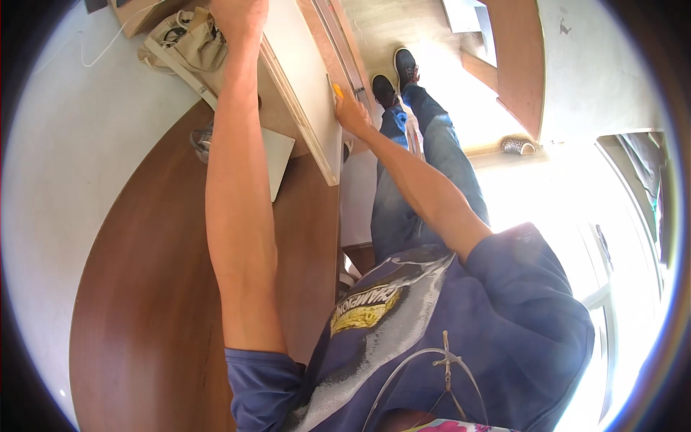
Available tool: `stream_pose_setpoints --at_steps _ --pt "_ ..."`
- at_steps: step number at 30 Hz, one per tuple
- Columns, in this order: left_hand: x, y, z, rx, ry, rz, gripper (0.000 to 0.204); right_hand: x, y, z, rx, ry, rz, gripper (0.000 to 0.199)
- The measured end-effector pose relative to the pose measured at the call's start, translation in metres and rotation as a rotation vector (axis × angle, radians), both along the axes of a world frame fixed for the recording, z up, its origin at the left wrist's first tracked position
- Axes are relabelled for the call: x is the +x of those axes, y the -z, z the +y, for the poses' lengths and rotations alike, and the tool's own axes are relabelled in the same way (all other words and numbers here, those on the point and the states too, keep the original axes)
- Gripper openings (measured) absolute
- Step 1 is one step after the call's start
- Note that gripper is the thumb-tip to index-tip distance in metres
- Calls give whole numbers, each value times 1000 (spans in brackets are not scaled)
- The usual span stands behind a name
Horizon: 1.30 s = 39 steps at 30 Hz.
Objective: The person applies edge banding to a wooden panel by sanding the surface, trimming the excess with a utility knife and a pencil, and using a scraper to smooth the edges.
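My left hand reaches to the top edge of the view, beside a white board with a pale layered edge. Its fingers are cut off or hidden, so I cannot tell how they are bent. Closer to my legs, my right hand is closed around a small yellow-handled tool. A thin dark part, perhaps a blade, shows beyond the handle against the board's face. What kind of tool it is I cannot make out.
A brown wooden tabletop spreads along my left, with a light flat panel and a clear glass-like object on it. A beige cloth bag sits at far left. My shoes stand on the floor; a patterned cylinder lies at right.
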State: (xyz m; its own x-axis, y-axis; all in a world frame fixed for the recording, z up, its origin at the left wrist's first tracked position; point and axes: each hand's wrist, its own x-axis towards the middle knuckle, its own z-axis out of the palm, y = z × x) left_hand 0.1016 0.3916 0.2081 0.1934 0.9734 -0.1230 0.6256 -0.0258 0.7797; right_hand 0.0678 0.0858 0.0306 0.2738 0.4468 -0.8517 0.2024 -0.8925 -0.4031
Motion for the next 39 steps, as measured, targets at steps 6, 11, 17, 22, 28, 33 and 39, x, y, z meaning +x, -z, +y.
stream_pose_setpoints --at_steps 6,11,17,22,28,33,39 --pt "3 3 1 -4 -1 -13 56 0 1 -20 148 18 -78 45" --pt "-4 5 1 -87 -1 20 59 -1 -21 -35 -10 -53 -14 45" --pt "5 2 0 -74 1 42 64 -7 -2 -54 84 -31 -89 46" --pt "-17 15 6 27 -64 138 66 -28 -19 -90 144 12 -78 41" --pt "-8 6 6 17 -39 76 59 -26 -16 -99 59 -22 -15 41" --pt "-16 6 6 -94 -65 71 53 -37 -38 -137 -75 4 72 39" --pt "-18 -3 12 59 -82 65 48 -20 -16 -143 96 -74 67 43"
